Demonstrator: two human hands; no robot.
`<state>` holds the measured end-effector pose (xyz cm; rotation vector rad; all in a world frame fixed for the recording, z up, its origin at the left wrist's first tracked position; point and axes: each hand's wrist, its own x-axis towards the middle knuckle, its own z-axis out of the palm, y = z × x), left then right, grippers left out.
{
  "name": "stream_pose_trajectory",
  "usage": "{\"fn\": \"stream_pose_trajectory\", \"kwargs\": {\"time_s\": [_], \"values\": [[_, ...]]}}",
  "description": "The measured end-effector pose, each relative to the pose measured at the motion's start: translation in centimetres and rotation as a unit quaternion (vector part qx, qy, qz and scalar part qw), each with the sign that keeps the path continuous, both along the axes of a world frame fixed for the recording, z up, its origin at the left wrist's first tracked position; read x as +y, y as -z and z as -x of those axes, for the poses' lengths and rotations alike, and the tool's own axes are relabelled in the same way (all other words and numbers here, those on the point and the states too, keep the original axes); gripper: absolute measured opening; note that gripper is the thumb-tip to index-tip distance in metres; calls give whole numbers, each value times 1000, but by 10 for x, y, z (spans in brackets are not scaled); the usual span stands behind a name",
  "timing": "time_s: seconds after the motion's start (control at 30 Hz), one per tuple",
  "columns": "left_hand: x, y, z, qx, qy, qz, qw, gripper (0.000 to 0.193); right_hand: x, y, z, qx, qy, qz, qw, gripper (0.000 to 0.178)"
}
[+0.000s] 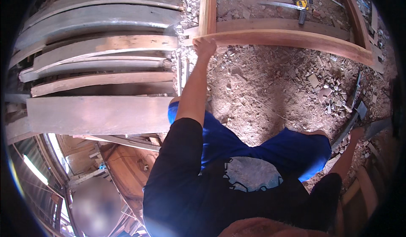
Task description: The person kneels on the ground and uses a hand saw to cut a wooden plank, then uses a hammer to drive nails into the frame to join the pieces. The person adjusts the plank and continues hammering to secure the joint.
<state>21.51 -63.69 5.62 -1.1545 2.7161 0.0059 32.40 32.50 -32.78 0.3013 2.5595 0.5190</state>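
Observation:
My left hand (205, 47) is closed round the near left corner of a reddish wooden frame (270, 36), where a long rail meets an upright-running piece. The frame lies over the ground, one side curving away at the far right. Out to the right, my right hand (357, 133) reaches low beside a grey flat piece (376, 128) and a dark strip (344, 131). Its fingers are too small and shaded to make out, so whether it grips either one cannot be told. Inside the frame lie a try square (302, 15) and a yellow tape measure (301, 4).
Stacked planks (97, 110) fill the left side, close to my left arm. Wood chips and offcuts (334, 97) litter the ground before my knees. A wooden panel (129, 173) stands at the lower left, near a blurred round patch. More timber (366, 190) leans at the lower right.

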Motion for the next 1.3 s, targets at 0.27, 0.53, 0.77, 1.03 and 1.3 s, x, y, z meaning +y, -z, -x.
{"fn": "stream_pose_trajectory", "kwargs": {"time_s": [0.27, 0.53, 0.77, 1.03, 1.3], "values": [[-73, 64, 64, -5, 51, -25, 998, 97, -44, -111, -7, 210, 348, 60, 912, 52], [-78, 104, 65, 47, 118, 6, 992, 79, -129, -223, -82, 389, 386, 176, 818, 50], [-62, 66, 80, -2, 76, -34, 997, 84, -217, -343, -119, 505, 293, 367, 724, 47], [-103, 161, 81, 117, 189, 42, 974, 90, -394, -558, -104, 592, 185, 411, 668, 32], [-173, 144, 55, 152, 393, -190, 887, 49, -590, -638, -37, 572, 125, 483, 651, 44]]}}
